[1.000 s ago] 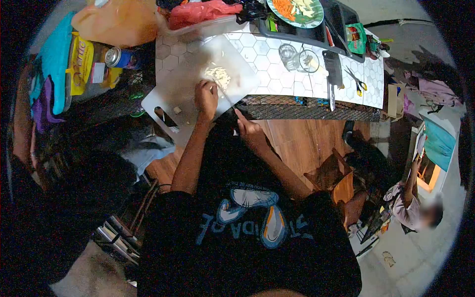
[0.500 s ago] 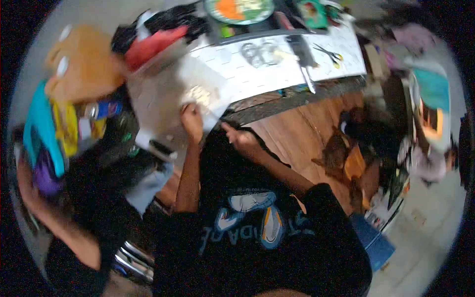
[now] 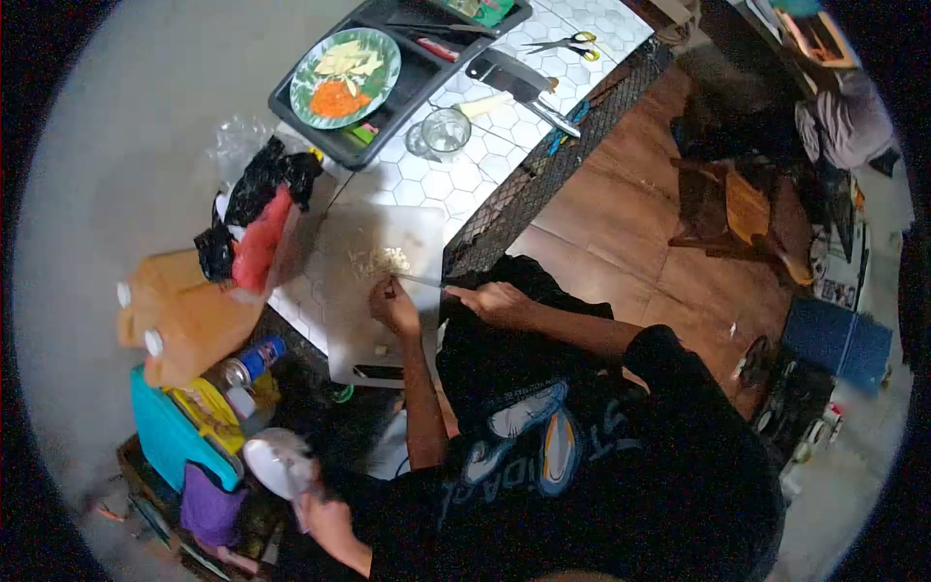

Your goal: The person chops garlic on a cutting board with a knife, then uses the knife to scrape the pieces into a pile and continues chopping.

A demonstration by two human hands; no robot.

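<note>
My right hand [image 3: 497, 302] is closed around the handle of a knife [image 3: 423, 280], its blade pointing left across the cutting board [image 3: 388, 225]. Fingers pinched, my left hand [image 3: 394, 307] is at the blade's tip, against the near edge of a pile of chopped pale pieces [image 3: 388, 260]. Whether it grips a piece is too small to tell. A small pale piece [image 3: 380, 349] lies lower on the board, near its dark handle slot.
A black tray [image 3: 407, 97] holds a plate [image 3: 303, 89] of orange and pale pieces. Nearby are a glass [image 3: 446, 130], cleaver [image 3: 504, 76] and scissors [image 3: 572, 45]. Orange jugs [image 3: 199, 315] stand left. Another person's hand [image 3: 328, 524] holds a white object [image 3: 279, 464] at lower left.
The view has turned, so the table now slants up to the right. My hands remain at the pile and knife. The other person's arm is nearer, now with a white object in hand.
</note>
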